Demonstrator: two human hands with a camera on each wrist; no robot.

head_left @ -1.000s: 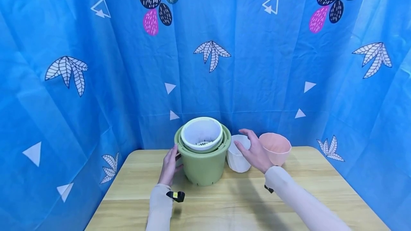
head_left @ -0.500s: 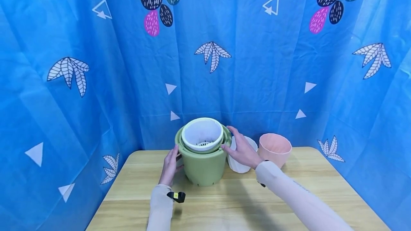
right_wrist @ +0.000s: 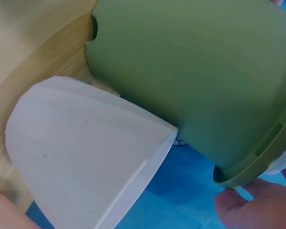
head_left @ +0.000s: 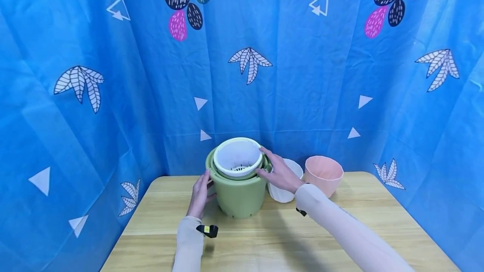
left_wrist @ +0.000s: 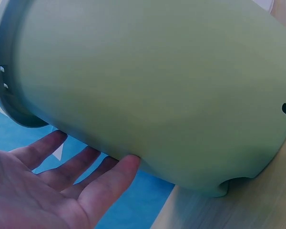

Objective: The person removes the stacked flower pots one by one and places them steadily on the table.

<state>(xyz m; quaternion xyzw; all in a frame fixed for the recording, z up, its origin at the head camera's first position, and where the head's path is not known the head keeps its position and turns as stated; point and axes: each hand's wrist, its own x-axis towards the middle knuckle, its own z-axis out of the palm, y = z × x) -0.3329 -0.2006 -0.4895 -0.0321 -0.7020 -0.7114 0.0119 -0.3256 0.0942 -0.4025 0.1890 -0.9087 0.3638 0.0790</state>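
Note:
A large green flower pot (head_left: 240, 198) stands upright on the table. Nested in its top is a white flower pot (head_left: 239, 154) with a slotted bottom, and another green rim shows just around it. My left hand (head_left: 198, 196) rests against the green pot's left side; in the left wrist view its fingers (left_wrist: 112, 181) touch the wall without curling round it. At the right of the stack, my right hand (head_left: 280, 174) has thumb and fingers spread at the rims of the nested pots. The right wrist view shows its thumb (right_wrist: 227, 202) by the green rim.
A faceted white pot (head_left: 281, 194) stands right of the green pot, close to it and partly behind my right hand. Further right is a pink pot (head_left: 324, 171). Blue patterned curtain (head_left: 249, 108) surrounds the wooden table (head_left: 242, 247) at the back and sides.
My right hand has moved left from above the faceted white pot to the green pot's rim, then further inward to the nested white pot's rim. The left hand has stayed put.

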